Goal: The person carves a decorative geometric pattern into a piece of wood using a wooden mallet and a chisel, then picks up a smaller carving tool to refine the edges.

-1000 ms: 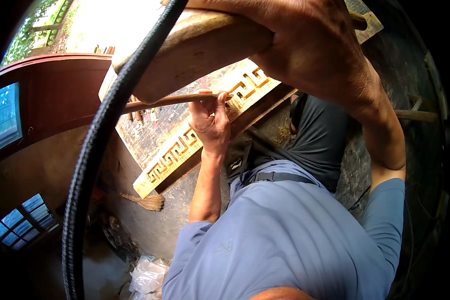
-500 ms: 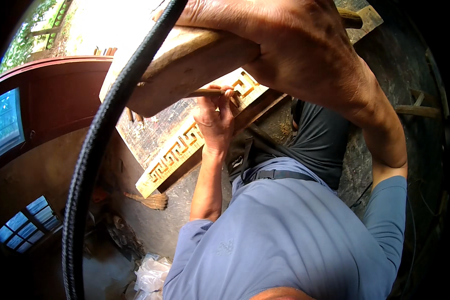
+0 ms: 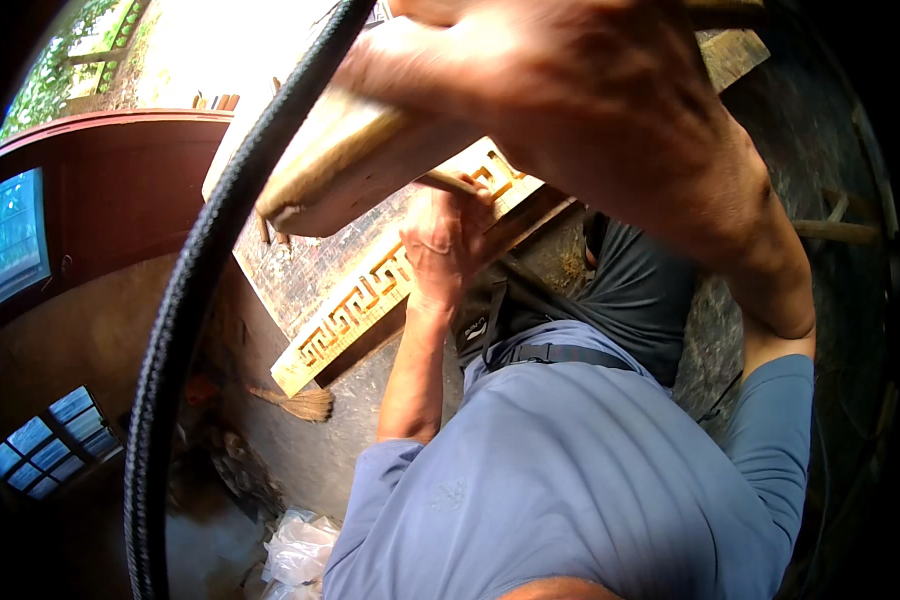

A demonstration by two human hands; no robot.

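Left hand [image 3: 442, 240] clamps chisel [image 3: 440, 181] over board [image 3: 288, 372] on bench [image 3: 305, 265]; right hand [image 3: 580, 95] grips mallet [image 3: 345, 175]. Fretwork [image 3: 345, 315] stands cut toward board's left end; remainder, partly hidden, cannot be judged.

Faint shirt emblem [image 3: 448, 495], white black-cloth label [image 3: 477, 327], unreadable

Single head-worn fisheye, facing down, close over shirt [image 3: 570, 460] and hands [image 3: 580, 85].
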